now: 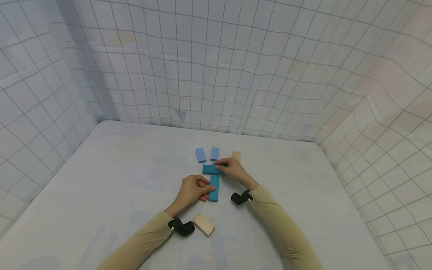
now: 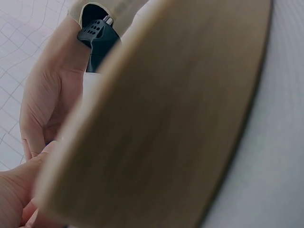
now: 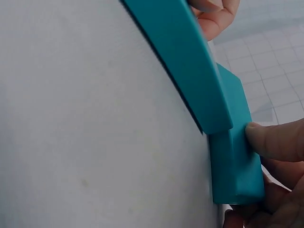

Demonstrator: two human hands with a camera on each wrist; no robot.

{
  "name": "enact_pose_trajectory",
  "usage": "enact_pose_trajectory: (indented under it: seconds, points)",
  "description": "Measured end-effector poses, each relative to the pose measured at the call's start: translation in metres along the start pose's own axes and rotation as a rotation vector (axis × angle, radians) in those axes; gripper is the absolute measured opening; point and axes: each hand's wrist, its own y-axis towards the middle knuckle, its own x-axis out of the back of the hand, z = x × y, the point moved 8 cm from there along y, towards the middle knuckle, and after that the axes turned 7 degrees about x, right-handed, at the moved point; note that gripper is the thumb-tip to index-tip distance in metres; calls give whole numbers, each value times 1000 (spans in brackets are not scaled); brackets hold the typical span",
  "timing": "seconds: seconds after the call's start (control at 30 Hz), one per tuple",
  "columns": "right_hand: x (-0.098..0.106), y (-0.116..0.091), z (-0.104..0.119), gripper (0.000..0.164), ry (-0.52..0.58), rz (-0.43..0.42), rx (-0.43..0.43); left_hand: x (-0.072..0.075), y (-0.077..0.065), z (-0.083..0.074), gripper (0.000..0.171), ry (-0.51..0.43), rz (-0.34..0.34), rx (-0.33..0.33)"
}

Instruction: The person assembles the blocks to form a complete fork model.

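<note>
Two long teal blocks lie on the white cloth in a T shape. The crosswise teal block is at the top, and my right hand pinches its right end with thumb and fingers. Below it the lengthwise teal block points toward me. My left hand holds its left side, the thumb over the top and the other fingers curled at the edge. In the right wrist view, the end of the lengthwise block meets the side of the crosswise block.
Two small light-blue blocks stand beyond the T. A pale wooden block sits behind my right hand. Nearer me, another wooden block lies beside the left wrist camera and fills much of the left wrist view. Grid-patterned curtains enclose the table.
</note>
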Motion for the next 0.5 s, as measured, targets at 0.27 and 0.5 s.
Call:
enact_pose_trajectory:
  seconds: [0.27,0.5]
  points:
    - [1,0,1,16,-37,-49,25,1,-1,-2,27,-5,-10,-3]
    - [1,-4,4,21,-68,19,88,1,-1,-1,27,-8,-16,8]
